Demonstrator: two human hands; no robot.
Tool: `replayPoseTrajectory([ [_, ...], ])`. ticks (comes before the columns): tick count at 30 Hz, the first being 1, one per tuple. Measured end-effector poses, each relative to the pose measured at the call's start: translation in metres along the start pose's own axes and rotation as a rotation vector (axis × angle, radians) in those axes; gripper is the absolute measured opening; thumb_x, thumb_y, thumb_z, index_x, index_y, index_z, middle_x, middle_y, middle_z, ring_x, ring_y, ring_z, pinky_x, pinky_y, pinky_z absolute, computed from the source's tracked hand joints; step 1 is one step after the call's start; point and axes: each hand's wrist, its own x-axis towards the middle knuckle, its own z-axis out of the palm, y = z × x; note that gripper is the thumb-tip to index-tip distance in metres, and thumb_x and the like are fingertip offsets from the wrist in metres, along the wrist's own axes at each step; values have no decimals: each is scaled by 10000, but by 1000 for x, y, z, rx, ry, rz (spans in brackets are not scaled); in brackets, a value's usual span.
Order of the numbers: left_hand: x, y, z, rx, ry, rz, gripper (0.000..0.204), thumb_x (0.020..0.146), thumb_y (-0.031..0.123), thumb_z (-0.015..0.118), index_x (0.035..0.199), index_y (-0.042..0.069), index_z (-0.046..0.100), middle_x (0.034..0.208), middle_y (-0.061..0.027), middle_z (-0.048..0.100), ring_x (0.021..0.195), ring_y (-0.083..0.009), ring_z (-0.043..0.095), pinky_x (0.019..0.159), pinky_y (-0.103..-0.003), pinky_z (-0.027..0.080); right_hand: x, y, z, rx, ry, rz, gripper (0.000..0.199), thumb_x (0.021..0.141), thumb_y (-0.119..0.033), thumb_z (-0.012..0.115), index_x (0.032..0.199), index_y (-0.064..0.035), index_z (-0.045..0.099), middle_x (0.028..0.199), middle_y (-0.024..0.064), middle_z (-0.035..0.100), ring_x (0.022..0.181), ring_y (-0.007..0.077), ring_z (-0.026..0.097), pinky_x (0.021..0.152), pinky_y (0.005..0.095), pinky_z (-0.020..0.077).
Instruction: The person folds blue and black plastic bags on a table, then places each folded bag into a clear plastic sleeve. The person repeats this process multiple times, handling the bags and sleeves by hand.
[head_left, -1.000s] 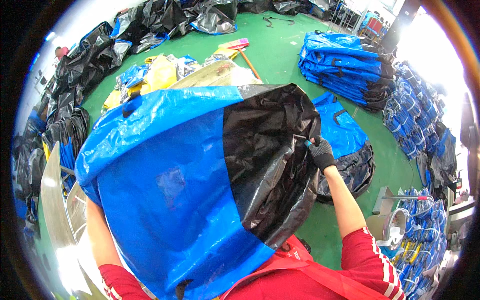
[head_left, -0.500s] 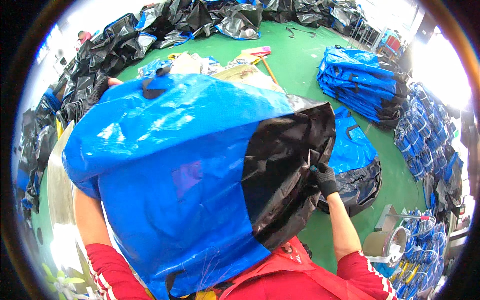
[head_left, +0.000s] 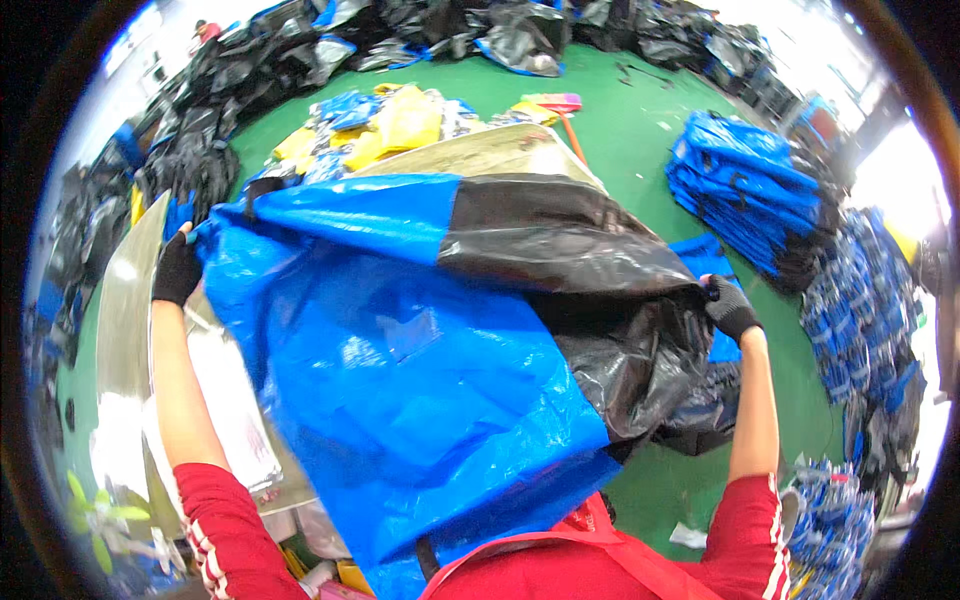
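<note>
A large blue bag (head_left: 420,370) with a black end, made of shiny tarpaulin-like sheet, is stretched out in front of me. Its near edge hangs down by my red apron, where a black strap handle (head_left: 427,558) shows. My left hand (head_left: 178,268), in a dark glove with bare fingertips, is closed on the bag's blue left corner. At the black right end, my gloved right hand (head_left: 732,308) pinches the edge. The upper layer sags in a fold between my hands. Another black strap handle (head_left: 262,192) sticks up near the far left corner.
A worktable with a pale glossy top (head_left: 500,150) lies under the bag. Beyond are a yellow, blue and silver pile (head_left: 410,120) and a broom (head_left: 570,130). Right stand stacked blue bags (head_left: 745,170) and tied blue bundles (head_left: 860,310). Black bags (head_left: 190,130) heap along the back and left.
My left hand has come into fuller view at the bag's left corner. My right hand has moved right and up with the black end, and the bag is spread wider, its far side folded over.
</note>
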Motion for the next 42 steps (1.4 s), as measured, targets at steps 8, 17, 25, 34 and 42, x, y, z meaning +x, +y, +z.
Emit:
replayPoseTrajectory([
  [8, -226, 71, 167, 76, -11, -611, 778, 866, 544, 610, 1446, 119, 315, 1194, -74, 543, 956, -213, 582, 839, -358, 489, 11, -201, 35, -467, 76, -738, 689, 789, -391, 685, 1357, -78, 453, 1136, 224, 611, 1008, 397, 603, 896, 465, 468],
  [17, -392, 78, 153, 11, 299, -665, 741, 761, 246, 765, 1366, -23, 431, 1239, -209, 570, 1047, -275, 579, 913, -374, 471, 145, -170, 3, -507, 4, -314, 426, 883, -383, 572, 1189, -90, 613, 1158, 230, 619, 1065, 419, 576, 901, 446, 462],
  [25, -317, 210, 259, 958, 452, -54, 821, 869, 293, 626, 1471, -45, 181, 1486, -338, 208, 1375, -481, 239, 1139, -498, 203, 56, -196, 35, -369, 714, -1136, 225, 771, -180, 608, 984, -108, 605, 934, 149, 616, 843, 314, 590, 670, 436, 473],
  [34, -337, 259, 455, 586, -1063, 399, 723, 779, 612, 554, 1280, 90, 554, 1431, -198, 416, 1360, -411, 312, 1138, -579, 137, 81, -196, 125, -806, 283, -792, 1005, 710, -673, 615, 1510, -213, 217, 1521, 217, 218, 1398, 423, 192, 1113, 577, 147],
  [42, -511, 184, 292, 673, 252, -460, 571, 809, 344, 711, 1244, 20, 533, 1283, -157, 542, 1152, -330, 506, 974, -392, 401, 131, -175, 186, -780, 26, -718, 881, 821, -708, 445, 1519, -243, 174, 1545, 136, 207, 1430, 335, 175, 1026, 748, 62],
])
